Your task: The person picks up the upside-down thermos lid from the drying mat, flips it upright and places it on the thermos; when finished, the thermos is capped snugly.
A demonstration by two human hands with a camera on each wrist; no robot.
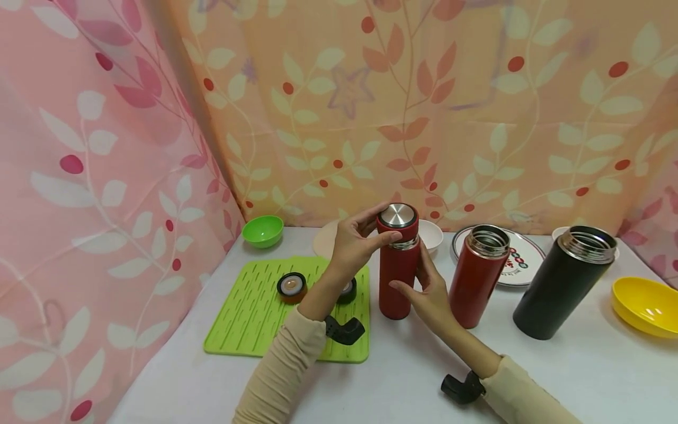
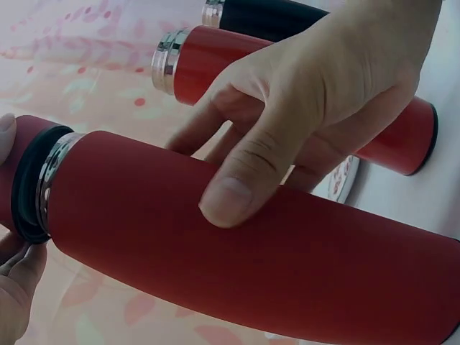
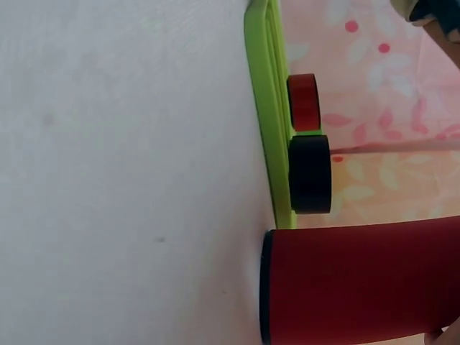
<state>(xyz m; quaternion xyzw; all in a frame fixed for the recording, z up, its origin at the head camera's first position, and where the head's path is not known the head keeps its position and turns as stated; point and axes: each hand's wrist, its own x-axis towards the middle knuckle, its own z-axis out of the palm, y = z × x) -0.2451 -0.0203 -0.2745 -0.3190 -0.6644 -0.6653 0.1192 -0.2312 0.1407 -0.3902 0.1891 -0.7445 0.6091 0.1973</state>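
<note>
A matte-red vacuum flask is seen upright on a white-covered table, just R of a green ribbed drying mat, its long axis vertical. The flask's red lid, w/ a brushed-steel top, is grasped by the L hand, thumb in front, fingers around the far side; the body is gripped lower down by the R hand, thumb laid on the near face, fingers behind.

The relation on which the move is judged to turn: lid directly above the steel neck, the two roughly in line — a strip of bare metal is left showing between lid and body, & whether any thread is engaged can't be told. The L hand, on the mat's side, is nearer the lid; the R hand, on the side away from the mat, is nearer the body.

Two more lids — a red-sided lid and a black lid — are set apart on the mat. Farther R of the mat, an uncapped second red flask and, beyond it, an uncapped black flask are stood. A lime-green bowl is placed behind the mat.
</note>
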